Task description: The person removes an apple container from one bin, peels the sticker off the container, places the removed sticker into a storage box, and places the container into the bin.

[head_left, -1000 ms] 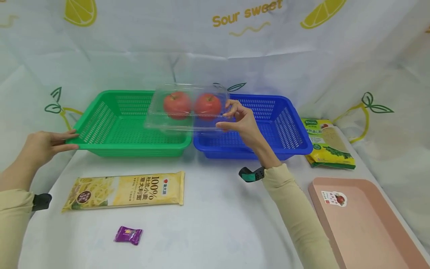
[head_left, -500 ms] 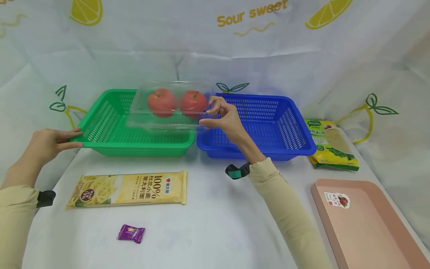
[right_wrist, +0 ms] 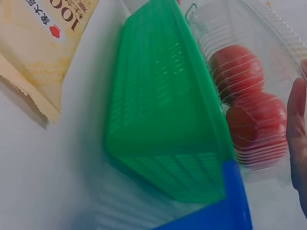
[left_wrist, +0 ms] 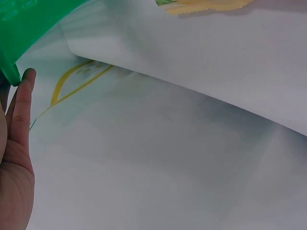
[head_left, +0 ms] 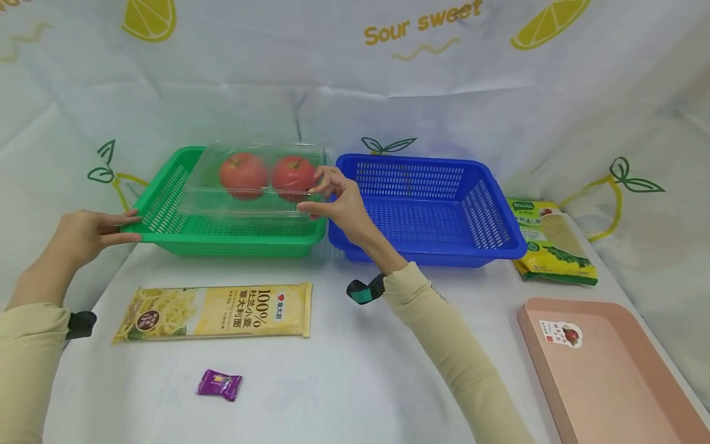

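My right hand (head_left: 341, 200) pinches the right end of a clear plastic box (head_left: 208, 197) between thumb and fingers. Inside the box lie two round red fruits with short stems, one on the left (head_left: 243, 176) and one nearer the hand (head_left: 294, 177). The box overlaps the green basket (head_left: 238, 248) in the head view; the right wrist view shows it just above the rim. At that basket's front left corner, my left hand (head_left: 80, 240) grips the rim, thumb below and fingers above. The left wrist view catches its fingers (left_wrist: 21, 112) at the green corner.
A blue basket (head_left: 421, 253) stands right beside the green one. In front lie a yellow spaghetti packet (head_left: 222, 311) and a small purple-wrapped candy (head_left: 219, 385). To the right are a yellow-green Knorr bag (head_left: 554, 243) and a pink tray (head_left: 616, 364). A printed curtain hangs behind.
My right hand has carried the clear box of red fruits leftward, from across both baskets to over the green basket. The left hand keeps its grip on the rim. The head view has shifted slightly.
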### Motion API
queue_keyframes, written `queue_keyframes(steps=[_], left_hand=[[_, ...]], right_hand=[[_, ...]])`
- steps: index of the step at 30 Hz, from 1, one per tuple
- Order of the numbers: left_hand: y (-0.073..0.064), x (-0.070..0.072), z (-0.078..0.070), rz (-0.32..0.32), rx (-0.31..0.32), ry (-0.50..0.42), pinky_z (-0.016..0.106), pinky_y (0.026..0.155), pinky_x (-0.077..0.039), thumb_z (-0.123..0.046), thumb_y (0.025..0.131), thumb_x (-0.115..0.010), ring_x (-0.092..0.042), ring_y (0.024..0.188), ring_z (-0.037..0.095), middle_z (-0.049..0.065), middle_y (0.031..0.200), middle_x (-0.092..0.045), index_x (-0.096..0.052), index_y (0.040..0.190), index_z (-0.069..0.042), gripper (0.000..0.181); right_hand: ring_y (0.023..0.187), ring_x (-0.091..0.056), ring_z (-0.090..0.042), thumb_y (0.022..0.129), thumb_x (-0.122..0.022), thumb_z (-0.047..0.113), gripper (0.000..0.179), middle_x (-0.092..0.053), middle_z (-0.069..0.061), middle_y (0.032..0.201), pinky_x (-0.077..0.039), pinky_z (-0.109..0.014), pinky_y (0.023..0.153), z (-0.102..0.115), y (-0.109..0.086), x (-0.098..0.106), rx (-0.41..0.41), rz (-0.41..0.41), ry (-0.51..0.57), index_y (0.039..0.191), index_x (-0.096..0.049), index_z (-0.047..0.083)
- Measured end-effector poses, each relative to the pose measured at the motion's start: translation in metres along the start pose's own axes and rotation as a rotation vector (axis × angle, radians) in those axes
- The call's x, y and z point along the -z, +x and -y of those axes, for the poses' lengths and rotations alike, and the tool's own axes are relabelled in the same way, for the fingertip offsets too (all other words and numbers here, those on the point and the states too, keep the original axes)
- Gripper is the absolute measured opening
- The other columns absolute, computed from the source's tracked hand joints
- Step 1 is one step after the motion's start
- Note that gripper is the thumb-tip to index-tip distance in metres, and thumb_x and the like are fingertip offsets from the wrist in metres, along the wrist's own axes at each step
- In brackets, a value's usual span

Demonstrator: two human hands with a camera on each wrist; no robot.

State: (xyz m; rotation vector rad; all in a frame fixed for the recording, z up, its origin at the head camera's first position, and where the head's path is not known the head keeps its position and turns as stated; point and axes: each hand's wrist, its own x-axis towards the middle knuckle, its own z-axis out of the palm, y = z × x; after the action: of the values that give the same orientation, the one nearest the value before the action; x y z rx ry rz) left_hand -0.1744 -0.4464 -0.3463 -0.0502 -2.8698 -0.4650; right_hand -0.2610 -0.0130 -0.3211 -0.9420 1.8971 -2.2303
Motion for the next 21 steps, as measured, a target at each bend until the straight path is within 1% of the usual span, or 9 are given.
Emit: queue_keyframes(steps=[1, 4, 5, 7, 11, 14, 16, 18, 21], left_hand=[[-0.001, 0.002, -0.004, 0.01, -0.007, -0.003, 0.031, 0.045, -0.03, -0.038, 0.082, -0.073, -0.046, 0.064, 0.015, 0.017, 0.118, -0.06, -0.065, 0.117, -0.002, 0.051], [-0.002, 0.006, -0.013, 0.023, -0.003, 0.024, 0.029, 0.046, -0.032, -0.035, 0.082, -0.074, -0.052, 0.067, 0.013, 0.017, 0.117, -0.061, -0.065, 0.116, 0.0, 0.05], [-0.002, 0.008, -0.016, 0.036, -0.027, 0.023, 0.027, 0.047, -0.032, -0.034, 0.083, -0.073, -0.056, 0.068, 0.019, 0.023, 0.116, -0.059, -0.063, 0.115, 0.004, 0.051], [-0.003, 0.011, -0.02, 0.047, -0.049, 0.023, 0.024, 0.048, -0.032, -0.029, 0.083, -0.074, -0.059, 0.071, 0.023, 0.026, 0.115, -0.059, -0.063, 0.114, 0.007, 0.049], [-0.003, 0.012, -0.025, 0.053, -0.047, 0.031, 0.024, 0.048, -0.034, -0.025, 0.082, -0.075, -0.062, 0.078, 0.031, 0.026, 0.116, -0.059, -0.063, 0.114, 0.007, 0.047], [-0.003, 0.013, -0.025, 0.05, -0.047, 0.034, 0.024, 0.049, -0.033, -0.025, 0.082, -0.075, -0.06, 0.075, 0.025, 0.026, 0.115, -0.059, -0.063, 0.114, 0.007, 0.047], [-0.004, 0.013, -0.024, 0.046, -0.055, 0.037, 0.024, 0.048, -0.033, -0.025, 0.082, -0.075, -0.058, 0.071, 0.018, 0.026, 0.114, -0.06, -0.063, 0.114, 0.007, 0.047], [-0.004, 0.014, -0.024, 0.046, -0.058, 0.035, 0.024, 0.048, -0.033, -0.026, 0.082, -0.075, -0.054, 0.069, 0.005, 0.026, 0.114, -0.06, -0.063, 0.114, 0.007, 0.047], [-0.003, 0.014, -0.024, 0.043, -0.064, 0.033, 0.024, 0.047, -0.032, -0.026, 0.082, -0.075, -0.047, 0.066, -0.003, 0.025, 0.115, -0.06, -0.064, 0.114, 0.007, 0.047]], right_hand=[[0.118, -0.05, -0.027, 0.078, -0.071, -0.014, 0.023, -0.044, -0.016, 0.121, -0.058, -0.041, 0.063, -0.002, 0.001, -0.003, -0.001, 0.003, -0.002, 0.08, -0.048, -0.015], [0.122, -0.047, -0.025, 0.079, -0.071, -0.012, 0.022, -0.044, -0.016, 0.122, -0.058, -0.041, 0.064, -0.008, 0.004, -0.009, -0.007, 0.001, -0.009, 0.077, -0.049, -0.008], [0.12, -0.048, -0.024, 0.079, -0.071, -0.012, 0.022, -0.045, -0.016, 0.122, -0.058, -0.041, 0.064, -0.01, 0.005, -0.011, -0.012, -0.003, -0.013, 0.076, -0.05, -0.005], [0.114, -0.051, -0.021, 0.079, -0.072, -0.011, 0.023, -0.044, -0.018, 0.124, -0.058, -0.041, 0.064, -0.014, 0.007, -0.013, -0.022, -0.01, -0.016, 0.075, -0.051, -0.001], [0.096, -0.051, -0.018, 0.08, -0.072, -0.01, 0.02, -0.042, -0.021, 0.127, -0.058, -0.04, 0.064, -0.019, 0.009, -0.016, -0.038, -0.014, -0.033, 0.077, -0.052, -0.005], [0.089, -0.048, -0.022, 0.081, -0.072, -0.008, 0.022, -0.041, -0.022, 0.13, -0.058, -0.041, 0.065, -0.021, 0.011, -0.018, -0.044, -0.006, -0.046, 0.082, -0.05, -0.012], [0.093, -0.049, -0.022, 0.081, -0.072, -0.008, 0.024, -0.041, -0.021, 0.131, -0.058, -0.042, 0.065, -0.022, 0.012, -0.019, -0.049, 0.0, -0.056, 0.084, -0.049, -0.015], [0.098, -0.051, -0.023, 0.081, -0.072, -0.007, 0.026, -0.041, -0.022, 0.132, -0.058, -0.045, 0.066, -0.023, 0.013, -0.02, -0.053, 0.006, -0.057, 0.085, -0.048, -0.016], [0.106, -0.053, -0.024, 0.081, -0.072, -0.007, 0.026, -0.041, -0.021, 0.131, -0.057, -0.048, 0.068, -0.026, 0.013, -0.021, -0.061, 0.007, -0.059, 0.085, -0.048, -0.016]])
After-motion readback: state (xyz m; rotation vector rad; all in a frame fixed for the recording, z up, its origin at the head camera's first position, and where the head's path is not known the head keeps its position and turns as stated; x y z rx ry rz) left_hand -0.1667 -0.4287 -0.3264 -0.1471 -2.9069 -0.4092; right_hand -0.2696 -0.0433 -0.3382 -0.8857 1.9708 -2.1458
